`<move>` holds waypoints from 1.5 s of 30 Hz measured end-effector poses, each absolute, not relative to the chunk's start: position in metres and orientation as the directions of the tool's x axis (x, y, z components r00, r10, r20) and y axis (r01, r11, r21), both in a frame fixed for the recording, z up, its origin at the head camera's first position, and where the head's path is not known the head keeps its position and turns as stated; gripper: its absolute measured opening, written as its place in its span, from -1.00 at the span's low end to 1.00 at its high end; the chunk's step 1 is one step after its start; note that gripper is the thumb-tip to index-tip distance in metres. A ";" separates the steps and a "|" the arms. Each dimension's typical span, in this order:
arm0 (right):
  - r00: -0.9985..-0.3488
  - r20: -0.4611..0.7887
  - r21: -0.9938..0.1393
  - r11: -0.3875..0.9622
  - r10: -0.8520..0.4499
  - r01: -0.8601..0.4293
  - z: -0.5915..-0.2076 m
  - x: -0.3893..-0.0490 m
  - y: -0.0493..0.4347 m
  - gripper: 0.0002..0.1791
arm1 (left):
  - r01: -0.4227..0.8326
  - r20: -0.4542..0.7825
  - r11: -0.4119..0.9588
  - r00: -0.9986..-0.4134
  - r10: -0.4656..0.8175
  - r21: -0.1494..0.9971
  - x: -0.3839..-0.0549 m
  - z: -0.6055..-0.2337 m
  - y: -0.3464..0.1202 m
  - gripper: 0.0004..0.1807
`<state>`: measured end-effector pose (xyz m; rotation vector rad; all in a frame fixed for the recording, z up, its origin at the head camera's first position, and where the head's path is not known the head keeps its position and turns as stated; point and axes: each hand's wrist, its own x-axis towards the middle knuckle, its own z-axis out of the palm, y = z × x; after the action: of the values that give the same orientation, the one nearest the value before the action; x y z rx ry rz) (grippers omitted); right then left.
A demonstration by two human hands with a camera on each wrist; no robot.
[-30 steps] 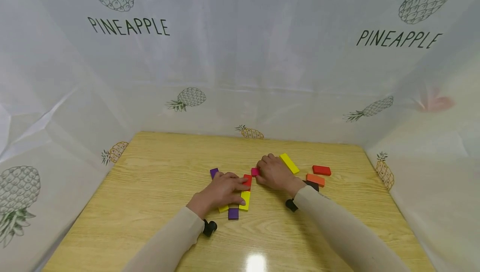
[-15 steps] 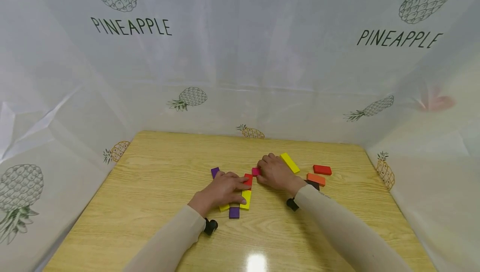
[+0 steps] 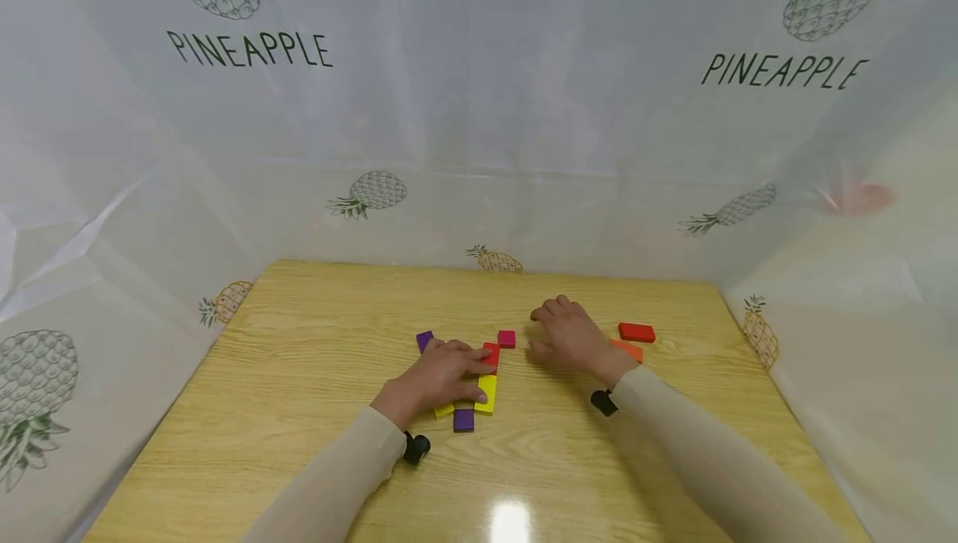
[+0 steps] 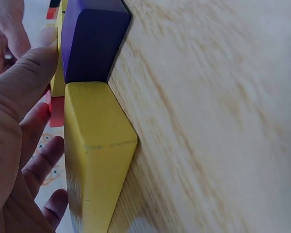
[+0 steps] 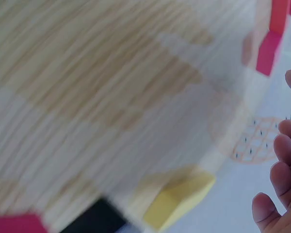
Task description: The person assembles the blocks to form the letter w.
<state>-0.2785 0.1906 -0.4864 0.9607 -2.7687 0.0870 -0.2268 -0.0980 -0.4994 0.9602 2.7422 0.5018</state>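
Observation:
My left hand (image 3: 441, 372) lies over a slanted arrangement of flat blocks. Its thumb touches a yellow block (image 3: 486, 395), and a fingertip rests on the red block (image 3: 491, 357) beyond it. A purple block (image 4: 94, 41) and another yellow block (image 4: 99, 131) stand end to end in the left wrist view, beside the thumb. A pink block (image 3: 506, 339) sits at the red block's far corner. To its right, my right hand (image 3: 572, 335) hovers with loosely bent fingers and holds nothing. The far purple block (image 3: 424, 341) is partly covered by my left hand.
Toward the table's right side lie a red block (image 3: 636, 333) and an orange block (image 3: 629, 350), partly behind my right hand. The right wrist view catches a yellow block (image 5: 179, 199) and a black block (image 5: 97, 218). A pineapple-print sheet (image 3: 479, 127) surrounds the wooden table (image 3: 284, 410).
My right hand has let go of the pink block and moved right, now covering the loose yellow block in the head view. My left hand keeps its place on the blocks.

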 end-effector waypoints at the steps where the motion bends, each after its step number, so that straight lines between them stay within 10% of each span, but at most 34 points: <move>1: -0.765 0.231 0.016 0.789 -0.601 -0.614 -0.485 -0.277 0.195 -0.60 | 0.568 -0.067 0.731 -0.771 0.633 0.378 -0.227 -0.500 -0.098 -0.40; 26: -0.828 0.326 -0.023 0.872 -0.456 -0.489 -0.484 -0.227 0.295 -0.62 | 0.572 -0.053 0.707 -0.761 0.647 0.417 -0.227 -0.501 -0.100 -0.41; 45: -0.813 0.303 0.018 0.856 -0.498 -0.517 -0.505 -0.216 0.285 -0.64 | 0.554 -0.063 0.703 -0.764 0.642 0.446 -0.226 -0.499 -0.100 -0.41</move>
<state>-0.2161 0.2847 -0.5045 0.7662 -2.7334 0.0941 -0.2261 -0.0998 -0.4987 0.9598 2.6980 0.6039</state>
